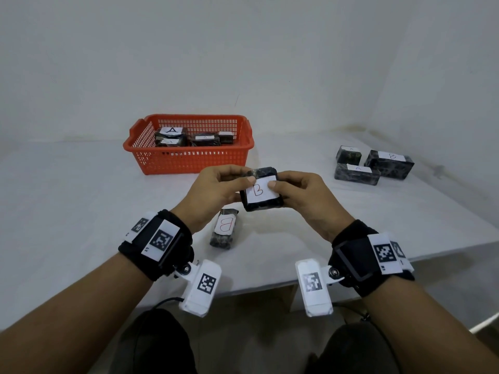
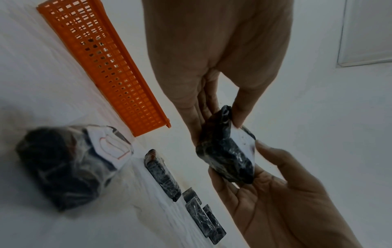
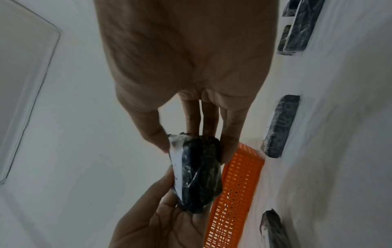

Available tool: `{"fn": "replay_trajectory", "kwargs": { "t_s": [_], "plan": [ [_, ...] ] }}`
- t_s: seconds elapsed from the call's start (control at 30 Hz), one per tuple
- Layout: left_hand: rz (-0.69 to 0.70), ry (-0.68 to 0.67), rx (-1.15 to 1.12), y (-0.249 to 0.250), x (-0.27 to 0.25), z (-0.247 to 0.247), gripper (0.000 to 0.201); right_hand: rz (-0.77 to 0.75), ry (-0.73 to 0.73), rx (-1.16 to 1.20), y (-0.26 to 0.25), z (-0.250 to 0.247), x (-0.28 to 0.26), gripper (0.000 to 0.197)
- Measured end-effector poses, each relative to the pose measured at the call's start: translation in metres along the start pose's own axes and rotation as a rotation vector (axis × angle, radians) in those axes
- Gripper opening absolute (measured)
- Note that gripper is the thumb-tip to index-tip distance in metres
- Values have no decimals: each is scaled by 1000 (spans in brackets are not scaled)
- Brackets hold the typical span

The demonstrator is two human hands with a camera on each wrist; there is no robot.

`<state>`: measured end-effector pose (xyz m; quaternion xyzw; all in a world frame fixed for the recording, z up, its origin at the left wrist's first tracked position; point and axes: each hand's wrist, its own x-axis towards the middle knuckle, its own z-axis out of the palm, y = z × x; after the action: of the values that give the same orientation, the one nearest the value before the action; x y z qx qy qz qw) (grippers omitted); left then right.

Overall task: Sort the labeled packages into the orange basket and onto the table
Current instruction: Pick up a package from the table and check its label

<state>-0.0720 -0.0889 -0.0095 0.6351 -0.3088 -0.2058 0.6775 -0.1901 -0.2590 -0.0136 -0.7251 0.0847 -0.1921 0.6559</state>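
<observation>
You pinched the B package (image 1: pixel 261 190) with your left hand (image 1: pixel 213 193) and right hand (image 1: pixel 305 197); best lowered toward six o'clock, beside the other B package (image 1: pixel 224 228).

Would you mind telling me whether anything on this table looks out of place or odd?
Nothing looks damaged or spilled. Both hands hold a B package above the table; another B package lies below, and the basket shows A labels.

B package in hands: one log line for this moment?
held: B package | left hand: gripping | right hand: gripping | orange basket: A packages inside | unsorted: three, table right
</observation>
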Motion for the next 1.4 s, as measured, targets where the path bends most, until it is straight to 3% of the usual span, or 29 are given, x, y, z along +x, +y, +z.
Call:
{"fn": "replay_trajectory", "kwargs": {
  "t_s": [0.17,0.27,0.57,0.67,0.8,0.97,1.17,1.4],
  "plan": [
    [25,-26,81,0,-2,1,35,-24,44,-72,0,-4,1,21],
    [58,-45,138,0,-1,-1,30,-23,0,-55,-3,-5,1,24],
    [48,-98,-39,-3,2,2,29,136,-119,256,-5,-5,-8,29],
    [69,-109,28,-1,1,2,32,123,-32,270,-6,-4,-4,24],
    [-27,-167,-49,9,-3,5,52,55,66,172,-3,-9,1,34],
    [1,-39,70,4,-2,7,33,68,18,136,-1,-7,-2,36],
    [-49,-60,46,2,-4,9,53,69,30,115,-3,-6,-6,26],
    [10,21,52,6,-1,12,25,71,3,132,-7,-7,-7,23]
  ]
}}
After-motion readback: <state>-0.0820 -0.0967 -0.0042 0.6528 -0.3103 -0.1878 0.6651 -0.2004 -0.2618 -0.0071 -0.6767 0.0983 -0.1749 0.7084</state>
